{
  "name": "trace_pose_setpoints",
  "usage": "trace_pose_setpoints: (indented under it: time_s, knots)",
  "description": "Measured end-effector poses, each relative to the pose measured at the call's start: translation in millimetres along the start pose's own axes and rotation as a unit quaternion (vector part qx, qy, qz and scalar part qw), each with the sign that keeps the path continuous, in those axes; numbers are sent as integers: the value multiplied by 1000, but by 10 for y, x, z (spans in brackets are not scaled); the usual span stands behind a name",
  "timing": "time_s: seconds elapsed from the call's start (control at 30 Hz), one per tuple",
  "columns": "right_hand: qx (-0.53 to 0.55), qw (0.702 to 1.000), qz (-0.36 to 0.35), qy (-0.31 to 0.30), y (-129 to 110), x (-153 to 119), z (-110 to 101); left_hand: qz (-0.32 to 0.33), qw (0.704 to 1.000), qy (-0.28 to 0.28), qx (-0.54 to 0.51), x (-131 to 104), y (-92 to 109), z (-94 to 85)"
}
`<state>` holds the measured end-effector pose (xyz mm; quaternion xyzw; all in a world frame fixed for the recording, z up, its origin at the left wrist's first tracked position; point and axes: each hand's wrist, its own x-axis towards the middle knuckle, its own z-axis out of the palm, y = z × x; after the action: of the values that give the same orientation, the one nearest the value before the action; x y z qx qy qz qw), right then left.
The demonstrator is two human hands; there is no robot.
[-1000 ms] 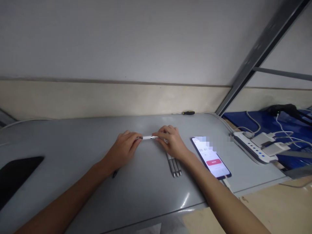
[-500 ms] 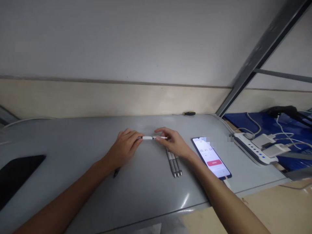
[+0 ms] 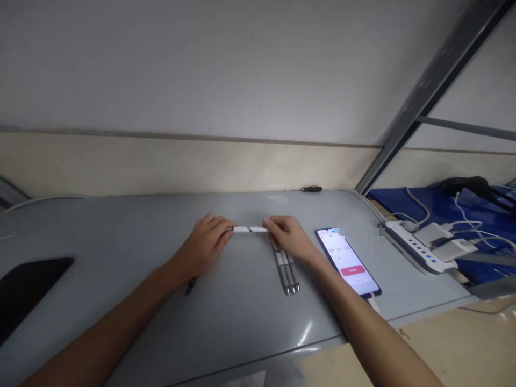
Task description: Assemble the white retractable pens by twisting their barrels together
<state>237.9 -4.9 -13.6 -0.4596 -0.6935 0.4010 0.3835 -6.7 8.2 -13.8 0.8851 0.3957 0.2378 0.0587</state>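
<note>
A white pen (image 3: 243, 229) lies level between my two hands, above the grey tabletop (image 3: 234, 317). My left hand (image 3: 208, 240) pinches its left end with fingers closed. Around its right end, my right hand (image 3: 287, 235) is closed, thumb and fingertips together. Just below my right hand, three pens with silver tips (image 3: 287, 271) rest side by side, their upper ends hidden by the hand. A dark object (image 3: 192, 285) shows partly from under my left wrist; its kind is unclear.
A phone (image 3: 349, 263) with a lit timer screen lies right of my right forearm. Beyond it stands a white power strip (image 3: 419, 247) with chargers. A screwdriver (image 3: 311, 189) lies at the back edge. A black flat object (image 3: 32, 293) is at the left.
My right hand's fingers have closed onto the pen's right end; before, the index finger was raised off it. My left hand has stayed nearly still.
</note>
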Motion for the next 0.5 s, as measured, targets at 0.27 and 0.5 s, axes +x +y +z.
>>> trace_pose_setpoints:
  time_s: [0.27, 0.5]
  knots:
    - [-16, 1000, -19, -2, 20, 2, 9, 0, 1000, 6, -4, -4, -4, 3]
    - [-23, 1000, -15, -16, 19, -5, 13, 1, 1000, 5, -3, 3, 2, 4]
